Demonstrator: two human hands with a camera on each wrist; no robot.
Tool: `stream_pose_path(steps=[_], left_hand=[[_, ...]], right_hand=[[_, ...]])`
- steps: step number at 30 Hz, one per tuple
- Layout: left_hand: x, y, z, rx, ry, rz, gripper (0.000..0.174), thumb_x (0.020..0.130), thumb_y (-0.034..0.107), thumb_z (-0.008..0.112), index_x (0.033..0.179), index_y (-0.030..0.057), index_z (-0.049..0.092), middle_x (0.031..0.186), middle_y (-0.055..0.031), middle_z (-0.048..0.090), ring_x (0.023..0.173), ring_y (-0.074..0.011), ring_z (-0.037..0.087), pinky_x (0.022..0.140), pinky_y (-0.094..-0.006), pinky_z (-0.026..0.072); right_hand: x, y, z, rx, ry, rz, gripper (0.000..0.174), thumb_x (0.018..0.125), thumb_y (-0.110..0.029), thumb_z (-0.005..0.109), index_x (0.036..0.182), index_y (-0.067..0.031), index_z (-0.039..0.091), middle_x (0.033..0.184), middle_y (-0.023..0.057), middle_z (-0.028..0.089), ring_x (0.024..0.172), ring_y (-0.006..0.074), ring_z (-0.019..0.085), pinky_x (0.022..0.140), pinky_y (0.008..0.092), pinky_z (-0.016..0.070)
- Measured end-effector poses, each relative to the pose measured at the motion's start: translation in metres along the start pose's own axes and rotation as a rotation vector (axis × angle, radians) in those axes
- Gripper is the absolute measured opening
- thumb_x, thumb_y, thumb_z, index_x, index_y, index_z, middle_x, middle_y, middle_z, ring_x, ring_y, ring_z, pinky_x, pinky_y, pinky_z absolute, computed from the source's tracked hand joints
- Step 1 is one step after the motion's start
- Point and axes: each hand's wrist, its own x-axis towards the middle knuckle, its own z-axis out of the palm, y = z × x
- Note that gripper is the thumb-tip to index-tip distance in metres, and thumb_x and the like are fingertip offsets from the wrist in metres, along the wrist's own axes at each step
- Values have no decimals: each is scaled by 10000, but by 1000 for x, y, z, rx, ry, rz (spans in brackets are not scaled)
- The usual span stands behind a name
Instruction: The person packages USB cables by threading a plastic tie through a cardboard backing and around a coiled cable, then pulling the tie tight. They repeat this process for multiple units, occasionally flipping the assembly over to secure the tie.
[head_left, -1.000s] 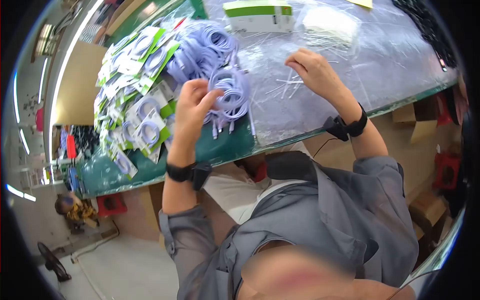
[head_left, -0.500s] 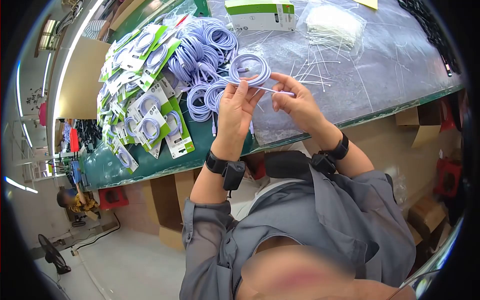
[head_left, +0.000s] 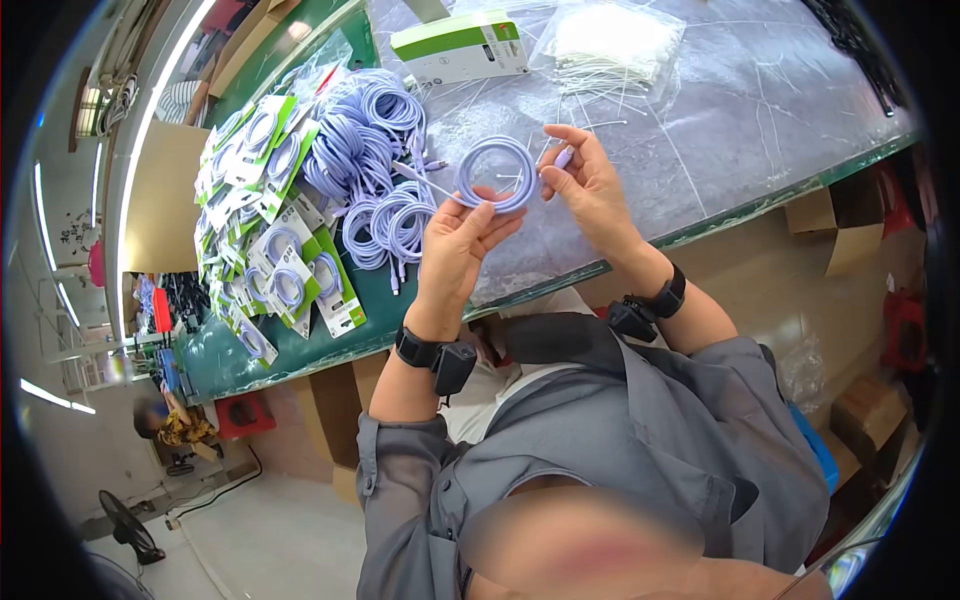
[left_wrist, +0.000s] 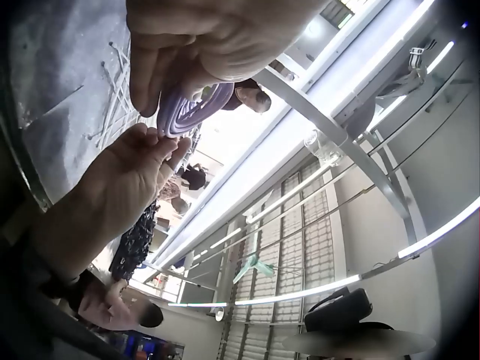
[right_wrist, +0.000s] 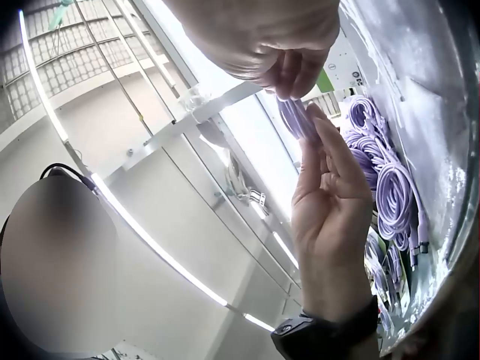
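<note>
My left hand pinches the lower edge of a coiled lilac cable between thumb and fingers, the loop standing up above the table. A thin white strip extends left from the coil. Just right of the loop, my right hand holds a lilac cable connector between thumb and fingers. The same coil shows between both hands in the left wrist view, and the coil is in the left fingers in the right wrist view.
Lilac cable coils are heaped left of the hands, beside a pile of carded cables. Behind stand a green and white box and a bag of white ties. The green table edge runs in front.
From the heap, my left hand has moved right with a coil, now held upright and apart from the other coils. My right hand, empty at first, now holds the connector, slightly raised.
</note>
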Motion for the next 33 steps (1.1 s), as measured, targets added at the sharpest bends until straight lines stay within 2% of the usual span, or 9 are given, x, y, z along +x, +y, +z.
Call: stream_pose_path(steps=[2,6,9,11,14,21,27,30,33], left_hand=[[-2,-3,2,0,16,1,186,924,70,541,1080,-30,523,1067,-195,622,979,-307,642,872,-407,543],[-5,-1,-1,59,56,39,186,924,71,541,1074,-38,522,1043,-178,626,958,-302,650,853,-384,555],[-5,-2,-4,48,87,56,185,925,69,540,1074,-39,523,1034,-171,629,945,-295,655,845,-372,560],[-2,-1,-3,28,83,52,184,925,68,539,1074,-39,524,1030,-169,631,941,-290,657,842,-368,562],[4,1,1,15,97,48,183,926,61,535,1076,-42,523,1030,-171,631,943,-285,657,839,-370,564],[-2,4,0,27,-77,-48,201,965,131,485,1101,-14,516,1067,-138,629,941,-260,652,839,-354,540],[-10,7,-8,236,-216,-121,337,998,329,421,1026,4,506,912,-106,596,802,-206,648,712,-295,527],[-25,17,-9,314,-324,-195,357,999,341,406,1023,4,521,901,-129,607,820,-216,648,737,-310,521],[-33,13,-19,318,-358,-326,349,981,351,451,1034,12,517,867,-127,605,735,-228,661,657,-309,534]], right_hand=[[2,-7,-6,-315,-86,-129,423,872,16,591,1257,14,416,868,40,550,701,82,556,650,214,490],[5,-7,4,-344,-137,-148,396,869,30,582,1239,20,440,895,51,556,735,81,567,657,215,494],[6,0,9,-106,20,-1,334,878,6,587,1197,20,489,923,50,578,782,83,576,699,225,498],[7,11,0,313,-91,350,314,881,-20,599,1181,13,512,963,51,599,816,93,578,746,242,497],[-1,0,11,43,-121,241,298,897,-66,598,1175,11,523,980,46,609,842,93,573,769,244,490],[-13,-2,12,84,-125,278,356,959,-139,508,1280,7,458,946,30,608,685,54,529,628,215,456],[-37,-9,16,78,-89,282,353,972,-159,485,1285,3,465,889,12,569,684,51,499,628,213,450],[-47,-15,10,96,-163,299,304,962,-134,494,1238,-9,513,876,17,578,705,56,505,639,204,457],[-62,-14,10,-67,-232,334,288,965,-139,485,1221,-19,539,861,9,567,726,57,502,644,212,450]])
